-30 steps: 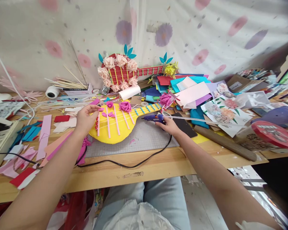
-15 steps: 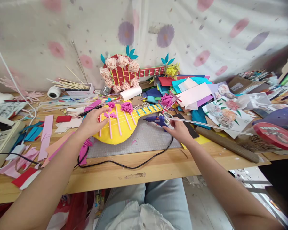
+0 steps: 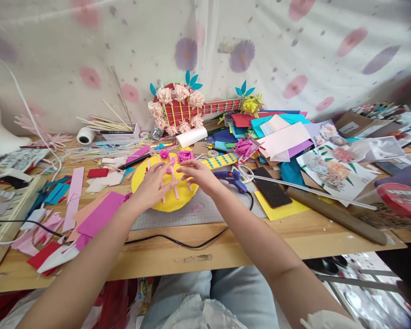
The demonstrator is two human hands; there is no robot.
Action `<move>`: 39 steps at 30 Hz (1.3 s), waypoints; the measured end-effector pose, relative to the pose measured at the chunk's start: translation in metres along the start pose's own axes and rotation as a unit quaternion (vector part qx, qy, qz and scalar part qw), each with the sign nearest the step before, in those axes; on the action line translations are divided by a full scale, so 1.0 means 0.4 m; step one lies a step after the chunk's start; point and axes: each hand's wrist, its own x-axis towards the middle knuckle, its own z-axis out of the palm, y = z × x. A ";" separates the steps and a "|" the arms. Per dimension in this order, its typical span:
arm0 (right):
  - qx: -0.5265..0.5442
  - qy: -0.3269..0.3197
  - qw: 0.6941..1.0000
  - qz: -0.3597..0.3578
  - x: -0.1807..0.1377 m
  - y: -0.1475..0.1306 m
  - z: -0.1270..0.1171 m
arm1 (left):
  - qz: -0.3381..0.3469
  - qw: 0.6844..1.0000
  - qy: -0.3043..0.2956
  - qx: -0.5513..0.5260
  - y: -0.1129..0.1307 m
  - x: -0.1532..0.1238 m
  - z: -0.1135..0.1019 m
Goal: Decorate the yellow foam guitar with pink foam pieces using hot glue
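Note:
A yellow toy guitar (image 3: 178, 201) with pink strips across its body and blue-striped neck lies on a grey cutting mat (image 3: 205, 215). Magenta paper roses (image 3: 185, 156) sit along its upper edge. My left hand (image 3: 154, 185) is over the guitar's body, fingers apart, its fingertips beside a small pink paper piece (image 3: 171, 168). From the other side my right hand (image 3: 201, 177) reaches over the body, fingers bent and spread, with nothing visible in them. Just right of it, a blue glue gun (image 3: 235, 180) rests on the mat with a clear glue stick (image 3: 315, 188) sticking out behind.
A red guitar with pale paper roses (image 3: 181, 112) stands at the back. Coloured paper sheets (image 3: 284, 137) pile up behind the neck. A black phone (image 3: 272, 187) and a wooden stick (image 3: 339, 217) lie on the right. The black cord (image 3: 178, 240) runs along the front; paper scraps (image 3: 102, 214) lie left.
My right hand has let go of the glue gun, which now lies on the mat, and moved left over the guitar. My left hand stays over the body. The view has shifted slightly.

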 end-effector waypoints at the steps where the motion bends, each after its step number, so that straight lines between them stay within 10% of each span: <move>1: 0.034 0.002 0.999 0.009 0.014 -0.001 0.022 | -0.001 1.000 -0.001 0.003 0.000 0.002 0.001; 18: 0.171 0.068 0.982 0.036 0.105 0.009 0.119 | 0.001 1.000 -0.011 0.006 -0.042 0.022 -0.015; 31: -0.235 0.104 0.966 0.030 0.175 0.034 0.067 | 0.039 0.999 -0.025 0.022 -0.157 0.234 -0.076; 39: -0.208 0.060 0.974 0.065 0.177 -0.012 0.082 | 0.073 0.991 -0.107 0.035 -0.190 0.299 -0.058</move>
